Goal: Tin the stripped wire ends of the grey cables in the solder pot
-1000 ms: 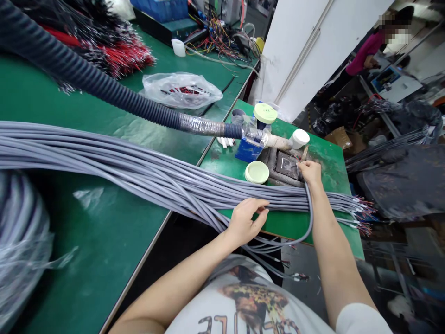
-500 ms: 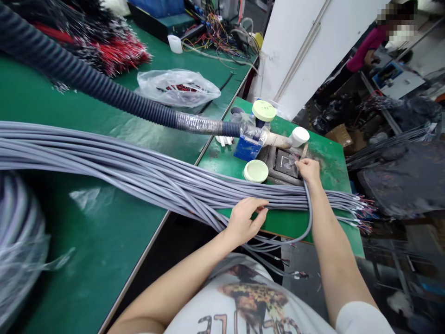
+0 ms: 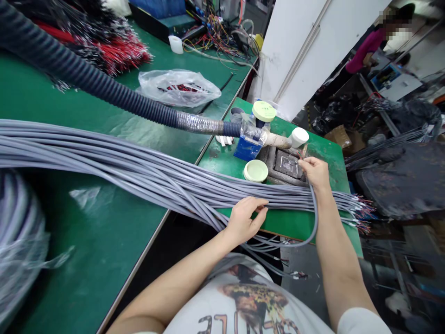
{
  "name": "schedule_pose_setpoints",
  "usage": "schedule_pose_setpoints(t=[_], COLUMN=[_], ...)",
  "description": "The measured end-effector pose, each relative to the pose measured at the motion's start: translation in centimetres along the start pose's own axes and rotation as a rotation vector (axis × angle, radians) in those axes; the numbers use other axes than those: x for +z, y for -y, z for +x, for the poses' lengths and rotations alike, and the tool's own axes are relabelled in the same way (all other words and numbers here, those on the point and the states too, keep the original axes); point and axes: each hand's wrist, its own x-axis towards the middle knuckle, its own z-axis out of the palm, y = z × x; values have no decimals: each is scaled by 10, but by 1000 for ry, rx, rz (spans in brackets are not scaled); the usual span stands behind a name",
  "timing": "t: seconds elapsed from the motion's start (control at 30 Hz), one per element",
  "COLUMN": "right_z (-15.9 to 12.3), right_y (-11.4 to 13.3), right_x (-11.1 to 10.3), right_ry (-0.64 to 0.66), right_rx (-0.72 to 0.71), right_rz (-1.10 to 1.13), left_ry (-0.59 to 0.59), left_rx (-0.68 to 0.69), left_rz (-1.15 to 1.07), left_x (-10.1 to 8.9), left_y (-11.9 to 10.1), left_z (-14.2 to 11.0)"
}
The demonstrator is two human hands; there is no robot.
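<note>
Two bare hands work over a thick bundle of gray cables (image 3: 139, 171) that crosses two green benches, running from the left of the view past the far edge of the smaller bench (image 3: 292, 225), where its ends fan out into coloured wires (image 3: 363, 213). Left hand (image 3: 245, 221) lies on top of the bundle, fingers (image 3: 260, 208) half curled; whether it grips cannot be told. Right hand (image 3: 314, 172) is nearly closed, pinching one gray cable (image 3: 315, 218) that loops up out of the bundle. Thin wires (image 3: 295, 162) stick out past its fingertips, over a dark square recess (image 3: 285, 164) in a worn frame. Just behind that recess, a beige pipe (image 3: 276, 139) with a white cap (image 3: 299, 137) meets a ribbed black hose (image 3: 86, 83) at a foil-wrapped joint. Nearby stand a blue box (image 3: 247, 148), a jar with a pale green lid (image 3: 264, 111) and a second, loose lid (image 3: 255, 170). Farther off lie a plastic bag (image 3: 179, 88) and heaps of red and black wires (image 3: 104, 53), and a co-worker in a magenta top (image 3: 365, 51) stands in the distance
</note>
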Motion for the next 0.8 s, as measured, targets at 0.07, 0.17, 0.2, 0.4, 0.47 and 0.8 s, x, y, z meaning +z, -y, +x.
schedule_pose_setpoints(t=[0.07,0.17,0.2,0.4,0.47,0.8], right_z=[-8,-16,-18,-17,-16,-15], right_y=[14,33,38,49,48,59], right_x=[2,13,18,57,67,65], right_ry=[56,140,170,320,341,320], right_rx=[-12,-29,-36,-155,-185,-246], right_rz=[80,118,116,-52,-139,-267], left_ry=[-2,-4,-4,7,6,10], left_rx=[0,-2,0,15,24,40], left_rz=[-2,-2,1,17,27,28], left_x=[0,1,1,1,0,-3], left_y=[0,0,1,1,-1,-2], left_z=[0,0,0,0,2,4])
